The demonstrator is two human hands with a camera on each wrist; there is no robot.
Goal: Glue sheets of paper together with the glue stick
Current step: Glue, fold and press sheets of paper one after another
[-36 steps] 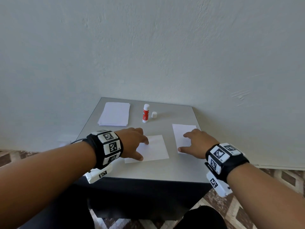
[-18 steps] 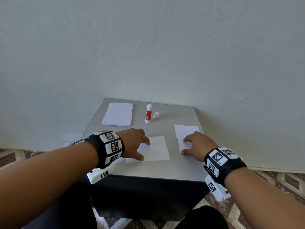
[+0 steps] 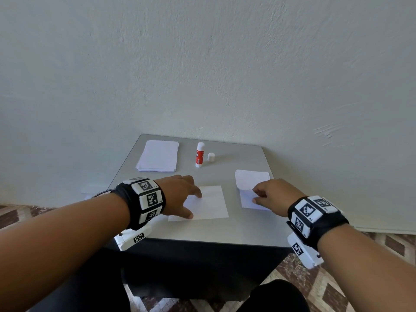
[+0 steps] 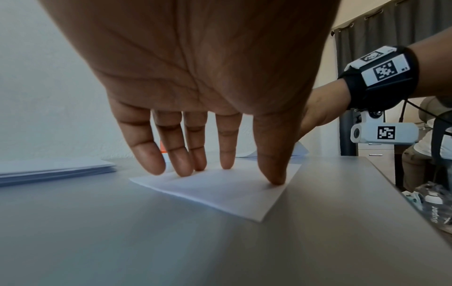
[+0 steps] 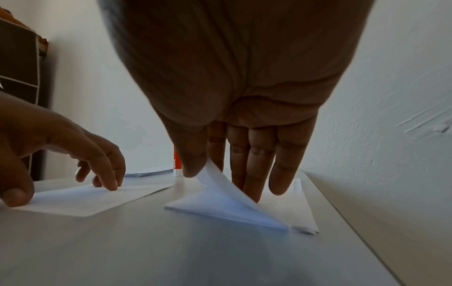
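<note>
On the grey table [image 3: 238, 230] my left hand [image 3: 184, 199] presses a white sheet [image 3: 211, 204] flat, fingers [image 4: 181, 166] straight and thumb down near its front edge. To the right, my right hand [image 3: 255, 194] pinches the near left edge of a second white sheet [image 3: 252, 180] between thumb [image 5: 193, 166] and forefinger. That edge curls up off the table [image 5: 225, 201], and a flat layer of paper [image 5: 302, 209] shows under it. The red and white glue stick [image 3: 199, 154] stands uncapped at the back, its white cap [image 3: 211, 156] beside it.
A stack of white sheets [image 3: 158, 155] lies at the back left corner. The table stands against a pale wall [image 3: 225, 75]; its right edge runs close to the right-hand sheet. A patterned floor [image 3: 337, 289] lies below the front edge.
My right hand has gone from lying flat on the right sheet to pinching its near left edge and lifting it. The left hand has stayed pressed on its sheet.
</note>
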